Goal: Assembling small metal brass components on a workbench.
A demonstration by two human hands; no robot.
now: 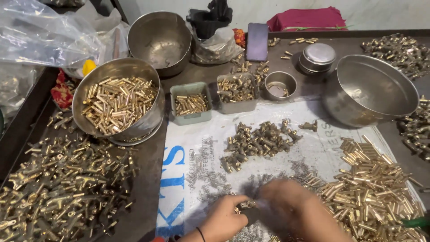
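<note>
Dark brown surface [148,179] fills view, raised rim at 12 o'clock. Pale wall [358,11] behind, 12 to 1 o'clock. Even, soft light, weak shadows.

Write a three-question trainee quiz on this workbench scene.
1. True or false: the left hand holds a small brass part.
2. Which bowl holds brass tubes: A) the left steel bowl, B) the tilted right bowl?
3. Fill in: the dark phone lies at the ___ edge of the table.

Key: 1 true; 2 A; 3 far. The right hand is blurred.
</note>
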